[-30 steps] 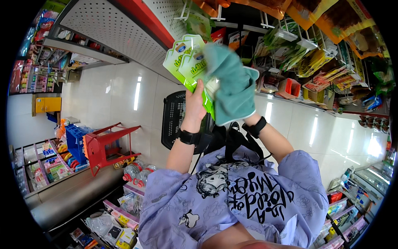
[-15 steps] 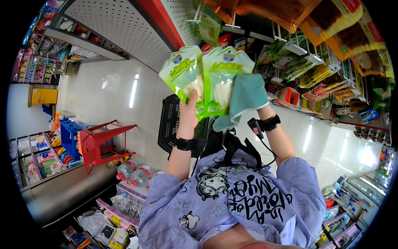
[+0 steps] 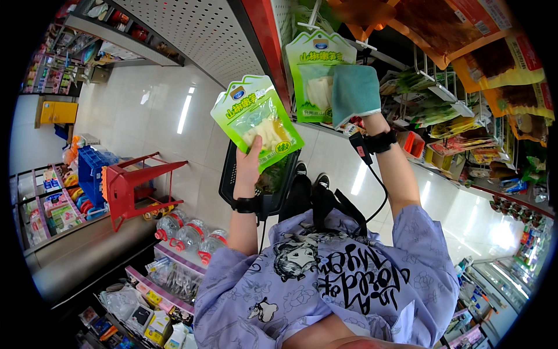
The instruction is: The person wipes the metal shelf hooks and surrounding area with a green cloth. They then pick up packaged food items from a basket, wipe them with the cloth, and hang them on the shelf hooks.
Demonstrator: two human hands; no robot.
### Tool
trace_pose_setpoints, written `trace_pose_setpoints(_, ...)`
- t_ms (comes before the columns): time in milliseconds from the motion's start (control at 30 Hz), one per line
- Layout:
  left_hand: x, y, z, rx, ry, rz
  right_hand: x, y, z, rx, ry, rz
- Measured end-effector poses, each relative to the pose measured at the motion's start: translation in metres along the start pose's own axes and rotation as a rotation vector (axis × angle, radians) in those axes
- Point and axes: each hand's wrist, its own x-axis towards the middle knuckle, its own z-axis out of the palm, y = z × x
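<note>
**Green snack pouches handled at a hanging display**

A green snack pouch [image 3: 257, 125] with a clear window is held up by the left hand [image 3: 251, 163], gripped at its lower edge with the fingers closed around the bottom of the pack. A second green pouch [image 3: 317, 75] of the same kind is seen higher up, at the metal peg hooks [image 3: 433, 93] of the display, and is touched by the right hand [image 3: 372, 119]. A teal cloth [image 3: 354, 93] is draped over that hand, so how far its fingers are curled cannot be told; the cloth is pressed flat against the pouch front. A black basket [image 3: 256, 189] is seen below the left wrist, in front of the person's body, with dark shoes showing beside it on the pale floor.

The work in hand is judged to be wiping of the hanging pack. It is best done with the pouch steadied from behind, so that it is not pushed off its hook, and with light strokes kept to the smooth front face. The held pouch should be kept clear of the neighbouring orange packets [image 3: 476, 32], which hang close by and could be knocked.
</note>
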Motion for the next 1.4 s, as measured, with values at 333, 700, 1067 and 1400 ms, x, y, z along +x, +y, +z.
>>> trace_pose_setpoints(333, -0.002, 0.002, 0.009, -0.051, -0.028, -0.054, 0.017, 0.0, -0.005, 0.052, 0.096, -0.047)
trace_pose_setpoints(700, -0.008, -0.008, 0.01, -0.017, -0.015, -0.081, 0.008, 0.01, 0.025, 0.042, 0.505, -0.114)
trace_pose_setpoints(1067, -0.015, -0.01, 0.011, -0.065, -0.026, -0.091, 0.015, 0.004, 0.022, -0.071, 0.202, 0.044)
trace_pose_setpoints(1400, -0.009, -0.019, 0.004, -0.186, -0.045, -0.192, 0.056, 0.001, 0.014, -0.149, -0.045, 0.246)
